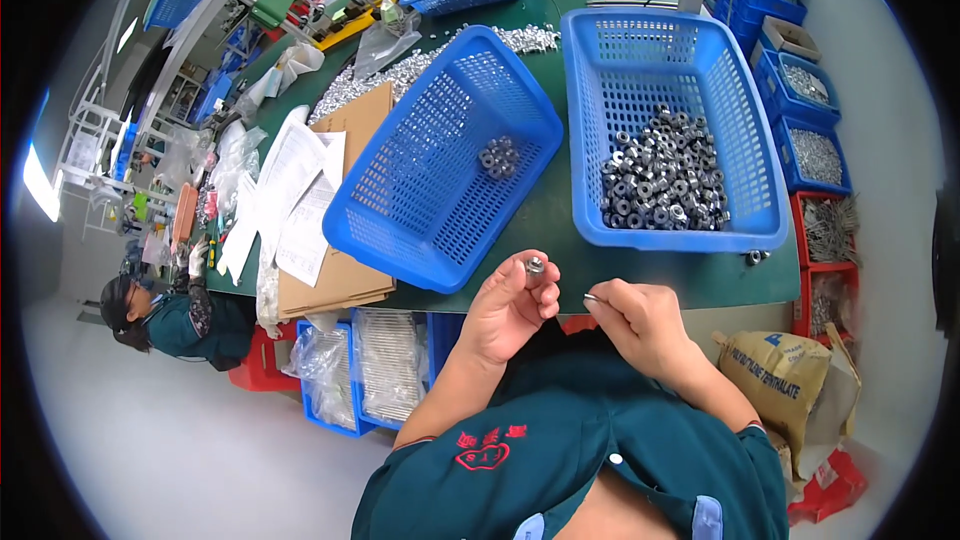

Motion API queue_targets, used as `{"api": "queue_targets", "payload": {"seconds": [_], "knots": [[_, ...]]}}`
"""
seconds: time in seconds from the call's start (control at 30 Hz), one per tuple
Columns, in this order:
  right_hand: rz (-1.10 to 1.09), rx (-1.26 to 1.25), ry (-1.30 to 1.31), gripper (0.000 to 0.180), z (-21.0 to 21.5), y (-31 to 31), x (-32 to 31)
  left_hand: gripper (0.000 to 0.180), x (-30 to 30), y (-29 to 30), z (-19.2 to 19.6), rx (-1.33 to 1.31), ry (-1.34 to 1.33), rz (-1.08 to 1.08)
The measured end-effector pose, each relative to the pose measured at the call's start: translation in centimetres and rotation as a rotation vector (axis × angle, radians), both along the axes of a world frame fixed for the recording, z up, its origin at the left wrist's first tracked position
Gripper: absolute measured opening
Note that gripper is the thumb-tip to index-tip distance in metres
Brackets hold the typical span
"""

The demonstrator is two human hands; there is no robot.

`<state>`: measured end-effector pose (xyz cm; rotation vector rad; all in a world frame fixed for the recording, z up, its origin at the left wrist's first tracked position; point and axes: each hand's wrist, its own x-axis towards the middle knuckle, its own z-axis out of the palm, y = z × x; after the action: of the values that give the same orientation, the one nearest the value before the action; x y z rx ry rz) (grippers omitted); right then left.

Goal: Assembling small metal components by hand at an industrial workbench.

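Note:
Between the thumb and fingertips of my left hand (508,310) sits a small metal ring (534,266) with a hole in its middle. My right hand (640,323), a short way to the right, is closed in a pinch on a thin metal piece (593,298). Only its bright tip shows; the rest is hidden in the fingers. Beyond my right hand stands a blue perforated basket (590,231) with many loose metal rings (660,175). A second blue basket (400,258), turned at an angle beyond my left hand, holds a small cluster of rings (499,157).
Cardboard sheets (300,292) and papers (300,230) lie left of the baskets on the green table (540,240). Small silver parts (410,70) are heaped behind. Two loose rings (755,257) rest near the right corner. A co-worker (190,320) is at the far left.

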<state>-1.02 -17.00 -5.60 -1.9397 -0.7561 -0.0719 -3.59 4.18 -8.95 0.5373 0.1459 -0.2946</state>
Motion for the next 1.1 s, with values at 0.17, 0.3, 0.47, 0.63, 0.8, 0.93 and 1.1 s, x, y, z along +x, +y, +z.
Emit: {"api": "queue_targets", "payload": {"seconds": [0.17, 0.3, 0.47, 0.63, 0.8, 0.93, 1.1], "knots": [[-0.046, -0.014, 0.027, 0.008, 0.1, 0.5, -0.4, 0.022, -0.3, -0.3, -0.7, -0.100, -0.009, -0.068], [-0.050, -0.012, -0.027, 0.011, -0.1, 0.9, -0.4, 0.017, -0.6, -0.6, 0.1, 0.037, 0.049, -0.033], [-0.044, -0.059, -0.105, 0.014, -0.4, 1.2, -0.3, 0.014, -1.0, -1.2, 1.2, 0.248, 0.027, 0.045], [-0.045, -0.097, -0.162, 0.017, -0.7, 1.3, -0.2, 0.015, -1.4, -1.7, 1.4, 0.403, -0.047, 0.089], [-0.013, -0.329, -0.281, 0.011, 0.2, 1.1, -0.5, 0.016, -1.6, -2.1, 1.8, 0.602, -0.156, 0.152], [0.008, 0.003, 0.013, 0.013, -1.3, 1.5, -0.6, 0.016, -1.8, -2.2, 2.3, 0.722, -0.280, 0.179], [0.371, 0.592, 1.400, 0.024, -0.9, -0.4, 0.4, 0.022, -1.6, -1.8, 2.5, 0.771, -0.452, 0.112]]}}
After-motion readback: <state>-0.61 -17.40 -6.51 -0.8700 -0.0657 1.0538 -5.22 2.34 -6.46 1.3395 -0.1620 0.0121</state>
